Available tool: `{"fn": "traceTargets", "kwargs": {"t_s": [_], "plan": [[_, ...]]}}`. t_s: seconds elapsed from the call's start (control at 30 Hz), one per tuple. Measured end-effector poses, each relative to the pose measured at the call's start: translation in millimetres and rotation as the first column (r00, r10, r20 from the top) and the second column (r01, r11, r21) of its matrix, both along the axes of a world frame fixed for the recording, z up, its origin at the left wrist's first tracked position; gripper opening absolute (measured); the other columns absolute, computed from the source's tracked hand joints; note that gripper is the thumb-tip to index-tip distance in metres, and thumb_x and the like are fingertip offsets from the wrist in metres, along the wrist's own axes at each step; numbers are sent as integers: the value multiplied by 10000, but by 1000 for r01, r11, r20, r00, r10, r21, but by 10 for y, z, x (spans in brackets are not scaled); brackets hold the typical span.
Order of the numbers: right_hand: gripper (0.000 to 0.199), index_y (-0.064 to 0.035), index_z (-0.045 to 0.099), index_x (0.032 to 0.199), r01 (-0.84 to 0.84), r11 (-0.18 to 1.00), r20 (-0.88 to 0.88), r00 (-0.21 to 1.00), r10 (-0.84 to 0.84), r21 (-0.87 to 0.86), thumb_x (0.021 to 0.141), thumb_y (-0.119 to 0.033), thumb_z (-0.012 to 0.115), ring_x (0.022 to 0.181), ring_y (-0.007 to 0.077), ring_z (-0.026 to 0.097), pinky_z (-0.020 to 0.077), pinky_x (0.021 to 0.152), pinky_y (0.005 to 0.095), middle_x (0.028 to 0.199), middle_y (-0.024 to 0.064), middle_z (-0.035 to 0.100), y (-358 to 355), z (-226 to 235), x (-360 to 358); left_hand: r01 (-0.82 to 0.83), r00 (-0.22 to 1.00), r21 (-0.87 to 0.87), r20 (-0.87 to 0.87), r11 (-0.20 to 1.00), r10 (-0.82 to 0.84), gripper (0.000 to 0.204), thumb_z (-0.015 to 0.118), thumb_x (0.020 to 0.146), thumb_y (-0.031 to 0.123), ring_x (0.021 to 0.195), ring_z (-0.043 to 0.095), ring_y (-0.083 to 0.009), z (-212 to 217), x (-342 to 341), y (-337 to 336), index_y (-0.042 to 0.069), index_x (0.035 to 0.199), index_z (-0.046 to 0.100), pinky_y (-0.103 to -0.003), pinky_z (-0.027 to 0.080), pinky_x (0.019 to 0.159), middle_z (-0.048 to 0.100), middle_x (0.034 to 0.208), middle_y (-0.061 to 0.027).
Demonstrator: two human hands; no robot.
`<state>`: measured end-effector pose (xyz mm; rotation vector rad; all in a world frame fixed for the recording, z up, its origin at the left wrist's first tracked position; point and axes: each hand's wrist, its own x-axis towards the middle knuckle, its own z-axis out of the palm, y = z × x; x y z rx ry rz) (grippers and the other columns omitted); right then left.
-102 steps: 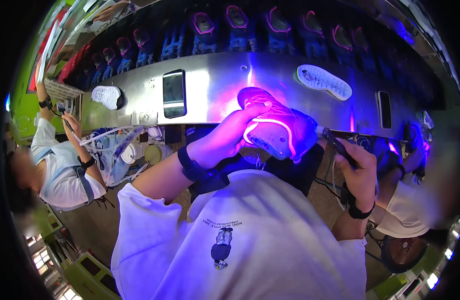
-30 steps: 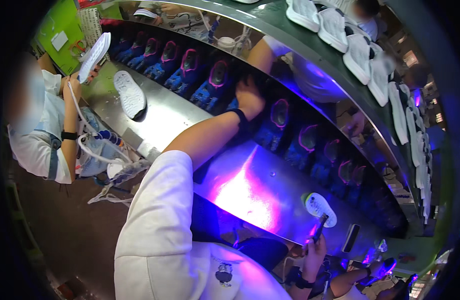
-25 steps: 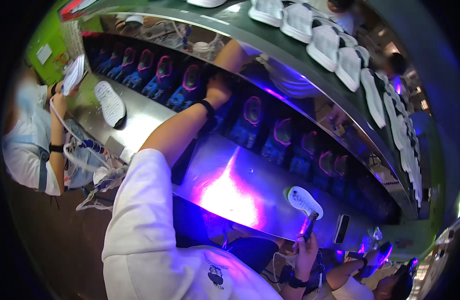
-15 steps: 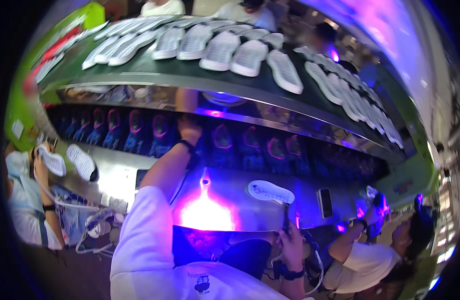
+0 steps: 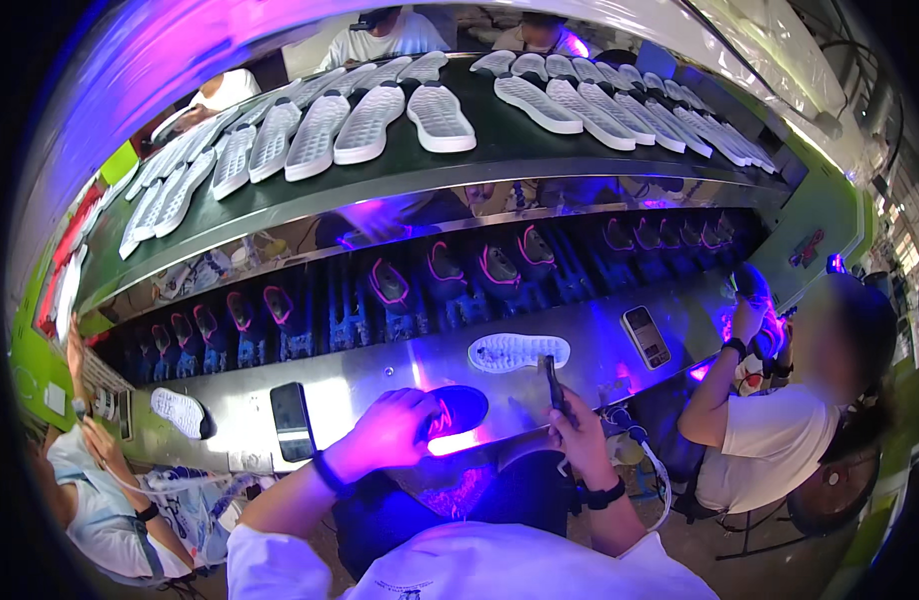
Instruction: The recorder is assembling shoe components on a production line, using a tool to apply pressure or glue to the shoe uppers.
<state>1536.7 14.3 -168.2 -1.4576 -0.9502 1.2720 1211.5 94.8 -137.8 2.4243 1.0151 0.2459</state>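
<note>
My left hand (image 5: 392, 428) is closed around a dark shoe upper (image 5: 462, 408), which glows pink in places under violet light near the bench's front edge. My right hand (image 5: 582, 432) grips a brush (image 5: 553, 384) with a dark handle. Its tip is at the right end of a white shoe sole (image 5: 515, 353), which lies flat on the metal bench (image 5: 380, 372); I cannot tell whether it touches. Fingers hide part of the upper.
Dark uppers with pink-lit edges (image 5: 390, 284) line a lower conveyor. White soles (image 5: 370, 122) cover the green belt above. Two phones (image 5: 293, 420) (image 5: 646, 338) and another sole (image 5: 179, 411) lie on the bench. Co-workers sit at left and right (image 5: 770, 440); others are across the belt.
My left hand has come back from the lower conveyor and now holds a dark upper near me. My right hand still holds the brush by the sole. The view has turned.
</note>
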Motion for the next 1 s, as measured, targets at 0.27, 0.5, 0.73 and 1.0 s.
{"fn": "traceTargets", "kwargs": {"t_s": [0.27, 0.5, 0.73, 1.0], "plan": [[482, -19, 470, 1474, 11, 991, 157, 987, -32, 131, 1000, -39, 551, 589, 50, 486, 385, 522, 194, 854, 41, 664, -84, 261, -81, 155, 914, 634, -383, 757, 134, 605, 666, 774, 304, 894, 670, -264, -785, 576, -389, -15, 1280, 576, -393, 541, 782, 644, 1027, -139], [432, -10, 559, 1410, -21, 1000, 142, 990, 18, 20, 983, -35, 614, 752, 65, 599, 488, 650, 200, 933, 40, 682, -124, 95, -163, -298, 929, 313, 311, 902, 200, 789, 838, 639, 215, 989, 658, -373, 21, 26, -246, -31, 1326, 539, -455, 543, 833, 626, 1120, -180], [402, -59, 640, 1339, -442, 897, 467, 789, 398, -19, 937, -51, 658, 844, 120, 663, 534, 826, 300, 962, 81, 702, 180, -72, -490, -426, 831, 180, 466, 887, 304, 926, 881, 698, 396, 1276, 533, -430, -304, -77, -1117, -42, 1392, 452, -606, 383, 1116, 552, 1327, -253], [378, -58, 633, 1346, -470, 880, 365, 809, 460, -66, 970, -92, 646, 943, 113, 685, 525, 823, 285, 957, 57, 701, 283, -258, -903, -274, 926, 257, 332, 927, 182, 550, 644, 842, 151, 1389, 476, -401, -588, -210, -1448, -53, 1340, 535, -633, 280, 1165, 517, 1450, -254]]}}
